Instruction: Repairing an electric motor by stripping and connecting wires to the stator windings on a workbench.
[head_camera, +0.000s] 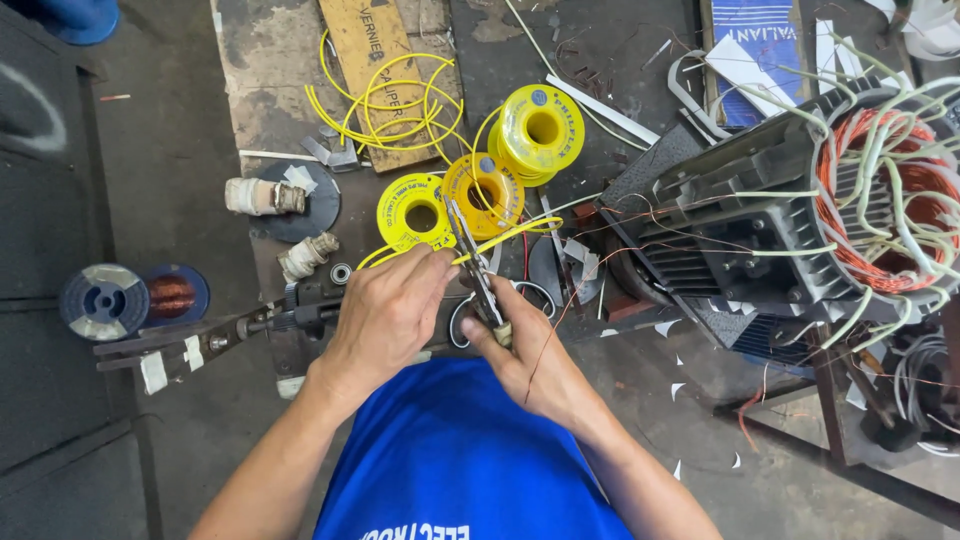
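My left hand (385, 315) pinches a length of yellow sleeving tube (505, 237) that runs to the right in front of me. My right hand (530, 355) grips a pair of scissors (472, 262), whose blades point up and away and meet the tube near my left fingertips. A thin copper wire (545, 335) trails across my right hand. Just beyond the hands lie three yellow spools of sleeving (485, 185), with loose yellow loops (390, 100) behind them.
A grey electric motor stator (800, 215) with copper windings (885, 190) and pale sleeved leads stands at the right. A spool of copper wire (135, 298) lies at the left, a bench tool (230, 335) below it. Paper scraps litter the floor.
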